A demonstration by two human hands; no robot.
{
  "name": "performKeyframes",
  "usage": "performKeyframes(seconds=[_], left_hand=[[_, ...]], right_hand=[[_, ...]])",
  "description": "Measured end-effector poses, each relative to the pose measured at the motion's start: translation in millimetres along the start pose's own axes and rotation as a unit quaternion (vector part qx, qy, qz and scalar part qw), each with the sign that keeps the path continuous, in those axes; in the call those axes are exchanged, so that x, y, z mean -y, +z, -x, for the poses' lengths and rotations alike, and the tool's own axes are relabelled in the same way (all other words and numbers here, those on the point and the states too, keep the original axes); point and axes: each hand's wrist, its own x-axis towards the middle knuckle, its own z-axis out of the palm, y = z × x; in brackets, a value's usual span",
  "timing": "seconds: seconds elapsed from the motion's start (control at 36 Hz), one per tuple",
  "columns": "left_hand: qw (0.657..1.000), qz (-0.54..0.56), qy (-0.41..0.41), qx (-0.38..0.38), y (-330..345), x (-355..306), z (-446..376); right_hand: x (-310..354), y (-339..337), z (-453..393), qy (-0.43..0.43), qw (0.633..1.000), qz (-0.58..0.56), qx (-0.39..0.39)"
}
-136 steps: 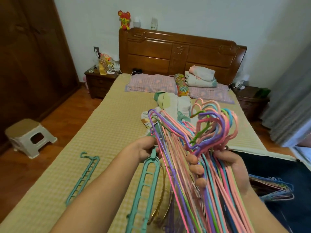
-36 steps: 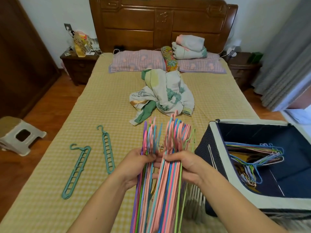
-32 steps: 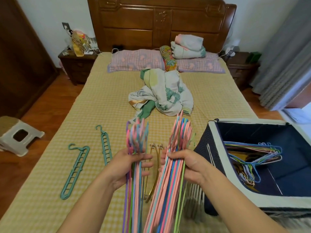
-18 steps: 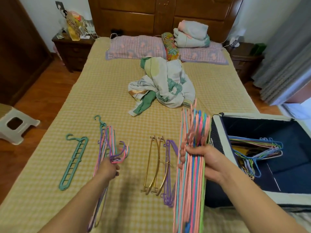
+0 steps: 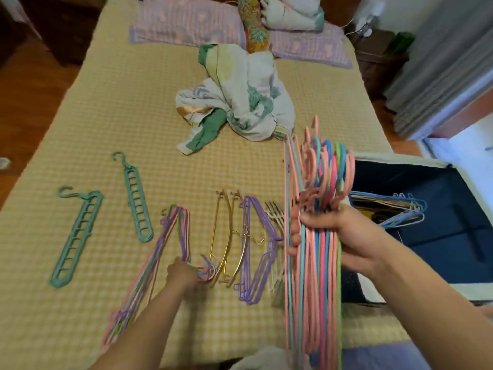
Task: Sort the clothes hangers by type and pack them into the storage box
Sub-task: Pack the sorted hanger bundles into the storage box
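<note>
My right hand [image 5: 333, 239] is curled tight around a thick bundle of thin plastic hangers [image 5: 314, 276], pink, blue and green, held upright at about 5 o'clock in my view with the hooks fanning above my fist. My left hand [image 5: 184, 273] is down on the bed [image 5: 112, 108] at 7 o'clock, on the hook end of a second, flatter bunch of pastel hangers [image 5: 149, 263] lying on the checked yellow cover; whether my fingers grip those hooks or only press on them I cannot tell, as they are blurred.

Between my two hands lie two gold curved hangers [image 5: 226, 236], and just to their right a small stack of purple hangers [image 5: 256, 252], with some pale ones [image 5: 274, 217] beside that, partly hidden behind the bundle I hold.

At 9 o'clock two teal multi-hole hangers lie apart from each other: the nearer one [image 5: 77, 236] and the farther one [image 5: 136, 201].

At 3 o'clock the dark blue storage box [image 5: 453, 249] stands open at the edge of the bed, with a layer of coloured thin hangers [image 5: 389, 206] already inside.

Farther off, toward 12 o'clock, a crumpled white and green quilt [image 5: 240, 100] sits mid-bed, and beyond it purple pillows [image 5: 186, 28] line the head of the bed.
</note>
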Motion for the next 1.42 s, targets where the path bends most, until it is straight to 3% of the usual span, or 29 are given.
performKeyframes(seconds=[0.08, 0.19, 0.25, 0.31, 0.36, 0.42, 0.5, 0.56, 0.64, 0.69, 0.75, 0.81, 0.83, 0.89, 0.94, 1.03, 1.11, 1.17, 1.22, 1.31, 1.42], left_hand=[[0.983, 0.154, 0.100, 0.003, -13, -44, 61], [0.915, 0.279, 0.283, 0.076, -37, -122, 181], [0.895, 0.224, 0.373, 0.101, -43, -152, 234], [0.895, 0.090, 0.423, 0.106, -36, -177, 271], [0.892, -0.069, 0.446, 0.022, -15, -196, 290], [0.866, -0.172, 0.458, -0.108, 6, -210, 300], [0.828, -0.240, 0.418, -0.288, 38, -236, 319], [0.818, -0.237, 0.386, -0.354, 62, -263, 334], [0.803, -0.216, 0.389, -0.396, 98, -297, 351], [0.791, -0.238, 0.405, -0.392, 100, -303, 350], [0.782, -0.272, 0.400, -0.393, 111, -311, 355], [0.768, -0.290, 0.391, -0.417, 127, -323, 362], [0.762, -0.308, 0.380, -0.424, 135, -328, 365], [0.756, -0.330, 0.365, -0.432, 148, -334, 366], [0.754, -0.346, 0.352, -0.434, 162, -339, 371], [0.746, -0.359, 0.334, -0.451, 184, -346, 381], [0.751, -0.357, 0.306, -0.463, 200, -349, 388], [0.762, -0.349, 0.286, -0.466, 207, -350, 392], [0.764, -0.345, 0.275, -0.471, 210, -350, 395], [0.771, -0.348, 0.272, -0.459, 214, -348, 398], [0.769, -0.345, 0.287, -0.455, 221, -345, 404]], right_hand=[[1, -3, -1, -0.012, 1.000, -0.015, 0.006], [7, 4, 0, -0.053, 0.998, -0.040, -0.007], [14, 12, 0, -0.082, 0.994, -0.049, -0.047], [22, 19, -1, -0.117, 0.988, -0.072, -0.076], [34, 20, -1, -0.157, 0.979, -0.103, -0.074], [40, 17, -2, -0.191, 0.969, -0.135, -0.080], [56, 7, 9, -0.214, 0.961, -0.159, -0.076], [70, -14, 25, -0.216, 0.968, -0.114, -0.054], [99, -69, 63, -0.219, 0.970, 0.103, -0.001], [115, -97, 90, -0.173, 0.936, 0.298, 0.076], [138, -138, 126, -0.168, 0.890, 0.408, 0.110], [163, -177, 162, -0.244, 0.880, 0.400, 0.075], [172, -192, 173, -0.318, 0.863, 0.393, 0.009], [183, -209, 179, -0.434, 0.776, 0.443, -0.119], [182, -210, 173, -0.436, 0.725, 0.513, -0.146], [168, -209, 163, -0.346, 0.780, 0.503, -0.136], [156, -219, 164, -0.364, 0.823, 0.390, -0.194], [155, -232, 170, -0.385, 0.817, 0.371, -0.216], [161, -241, 175, -0.356, 0.813, 0.431, -0.164], [168, -243, 163, -0.324, 0.773, 0.535, -0.105], [171, -241, 150, -0.331, 0.770, 0.533, -0.120]])
